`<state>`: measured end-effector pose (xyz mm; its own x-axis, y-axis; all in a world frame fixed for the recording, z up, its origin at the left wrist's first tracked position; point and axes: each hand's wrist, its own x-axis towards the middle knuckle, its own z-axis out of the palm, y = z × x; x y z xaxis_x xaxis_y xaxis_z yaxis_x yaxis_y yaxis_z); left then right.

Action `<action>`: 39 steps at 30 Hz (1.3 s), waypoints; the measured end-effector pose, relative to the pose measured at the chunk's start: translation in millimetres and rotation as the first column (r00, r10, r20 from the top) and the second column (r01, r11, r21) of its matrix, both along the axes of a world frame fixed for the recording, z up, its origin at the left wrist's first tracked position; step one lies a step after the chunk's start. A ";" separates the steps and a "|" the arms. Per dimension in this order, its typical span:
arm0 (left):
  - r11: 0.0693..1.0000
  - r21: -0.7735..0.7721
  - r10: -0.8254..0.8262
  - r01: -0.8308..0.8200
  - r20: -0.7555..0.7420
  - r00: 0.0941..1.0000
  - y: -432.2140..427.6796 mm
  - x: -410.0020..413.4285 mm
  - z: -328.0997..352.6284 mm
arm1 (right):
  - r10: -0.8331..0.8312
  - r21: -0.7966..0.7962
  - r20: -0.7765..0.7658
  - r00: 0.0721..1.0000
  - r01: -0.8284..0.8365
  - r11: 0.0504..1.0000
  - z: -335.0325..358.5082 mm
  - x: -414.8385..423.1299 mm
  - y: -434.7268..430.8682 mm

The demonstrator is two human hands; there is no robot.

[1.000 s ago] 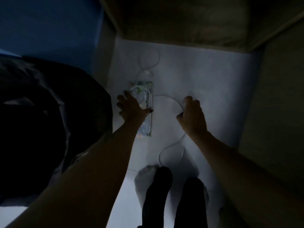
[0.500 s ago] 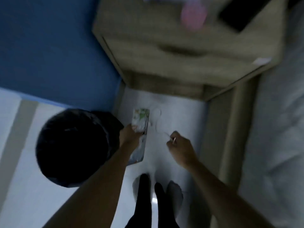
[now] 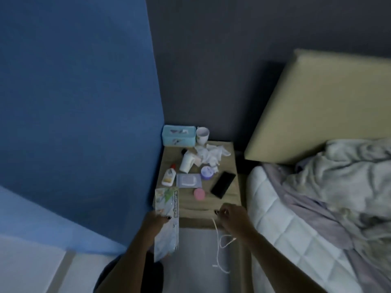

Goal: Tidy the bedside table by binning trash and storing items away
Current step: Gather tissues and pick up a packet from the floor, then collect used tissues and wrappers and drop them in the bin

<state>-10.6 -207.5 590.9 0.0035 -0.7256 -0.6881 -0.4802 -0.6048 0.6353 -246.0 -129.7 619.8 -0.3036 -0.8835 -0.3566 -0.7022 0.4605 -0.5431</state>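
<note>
- Now the left hand (image 3: pixel 155 222) grips a flat printed packet (image 3: pixel 167 220) by its middle, thumb over the front, so the packet stands on end with its top just ahead of the hand, over the near left corner of the table (image 3: pixel 228 199).
- Pinched shut, the right hand (image 3: pixel 229 215) holds a thin white cord (image 3: pixel 220 244); the loose length hangs below and behind the hand in loops, probably held high to keep it from dragging.
- Both hands are full and sit at the table's near edge, which suggests the packet and cord are being brought up for sorting.
- Ahead of the right hand lie a pink lid (image 3: pixel 199 194) and a dark phone (image 3: pixel 223 184).
- Farther ahead of the left hand are a small bottle (image 3: pixel 169 177), a tipped cup (image 3: pixel 187 162), crumpled tissues (image 3: pixel 209 155) and a tissue box (image 3: pixel 178 135) at the back.
- Judging by the clutter, most of the tidying is yet to be done; the tissues look like bin material.
</note>
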 end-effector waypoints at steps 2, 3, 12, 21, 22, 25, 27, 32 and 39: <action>0.999 -0.038 0.010 -0.011 -0.026 1.000 -12.9 -5.5 38.7 | 0.011 -0.023 -0.013 1.000 -0.011 1.000 52.1 -5.2 -11.9; 0.998 -0.064 0.011 -0.014 -0.041 0.999 -19.6 -8.3 56.9 | 0.020 -0.030 -0.001 1.000 -0.020 0.999 75.1 -7.2 -17.6; 0.961 -0.269 0.012 -0.065 -0.194 0.981 -84.5 -34.1 132.8 | 0.008 -0.247 -0.105 0.994 -0.034 0.969 175.7 -30.7 -95.8; 0.942 -0.271 0.171 -0.198 -0.119 0.978 -185.6 -83.9 93.1 | 0.117 -0.212 -0.029 0.993 -0.121 0.970 140.0 -84.3 -222.5; 0.943 -0.260 0.185 -0.206 -0.105 0.977 -197.1 -90.0 82.7 | 0.126 -0.206 -0.017 0.992 -0.127 0.970 129.5 -90.5 -236.9; 0.955 -0.184 0.226 -0.234 -0.059 0.972 -227.3 -107.2 46.8 | 0.143 -0.154 0.003 0.990 -0.141 0.978 94.0 -108.7 -274.3; 0.957 -0.100 0.268 -0.271 -0.038 0.963 -239.6 -117.9 20.6 | 0.131 -0.105 0.050 0.990 -0.125 0.987 63.5 -123.9 -294.6; 0.956 0.016 0.293 -0.294 0.049 0.955 -252.0 -132.5 -50.0 | 0.126 -0.030 0.073 0.989 -0.124 0.992 -19.7 -155.0 -328.4; 0.922 0.127 0.352 -0.367 0.127 0.927 -244.9 -138.7 -126.7 | 0.145 0.011 -0.043 0.989 -0.144 0.989 -125.0 -176.2 -341.0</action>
